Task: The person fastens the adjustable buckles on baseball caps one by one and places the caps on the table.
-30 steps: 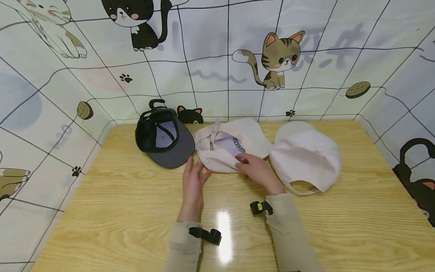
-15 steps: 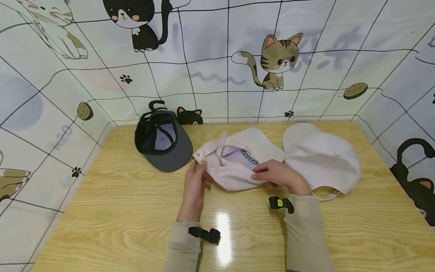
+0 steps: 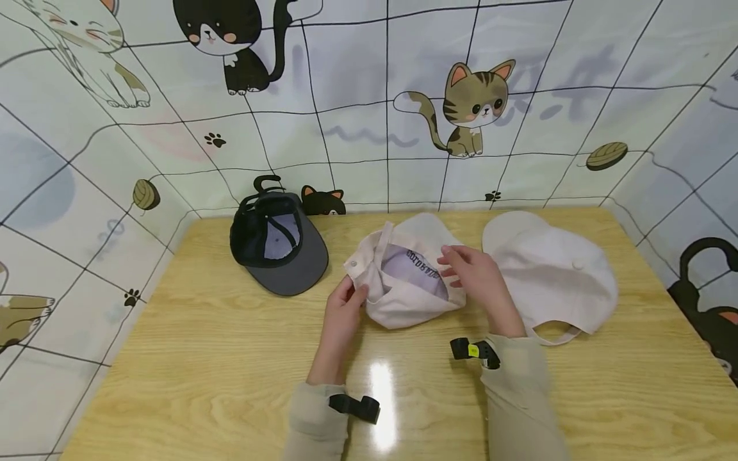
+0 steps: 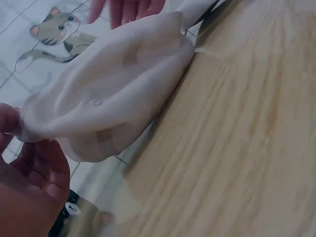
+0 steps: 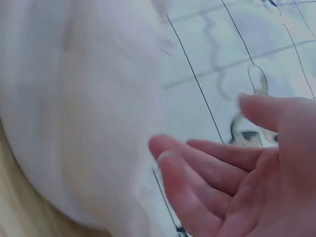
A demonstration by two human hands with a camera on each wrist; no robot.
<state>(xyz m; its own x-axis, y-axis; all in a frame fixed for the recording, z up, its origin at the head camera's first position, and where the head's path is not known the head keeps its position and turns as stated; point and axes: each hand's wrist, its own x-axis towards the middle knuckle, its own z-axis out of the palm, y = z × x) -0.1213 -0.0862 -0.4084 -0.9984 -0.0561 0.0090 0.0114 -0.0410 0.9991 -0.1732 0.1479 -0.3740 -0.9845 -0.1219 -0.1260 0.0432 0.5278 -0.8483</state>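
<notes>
A cream baseball cap [image 3: 403,307] lies crown-down in the middle, its inside and printed lettering facing up. My left hand [image 3: 343,314] pinches the cap's edge near the strap, thumb on one side and fingers on the other; the left wrist view shows the left hand [image 4: 37,173] with the fabric between thumb and fingers. My right hand [image 3: 475,278] is at the cap's right side, fingers loosely bent. In the right wrist view nothing lies between the thumb and fingers of the right hand [image 5: 227,173], and the cap [image 5: 84,113] is beside them.
A dark grey cap [image 3: 296,269] lies at the left, its inside facing up. To the right a white cap [image 3: 553,269] rests crown-up, beside my right forearm. The wooden table [image 3: 219,384] meets a cat-printed cloth wall [image 3: 357,141] behind the caps.
The cream cap has shifted right and toward me, and the white cap has moved right. My left hand has taken hold of the cream cap's edge. My right hand has come off its near rim.
</notes>
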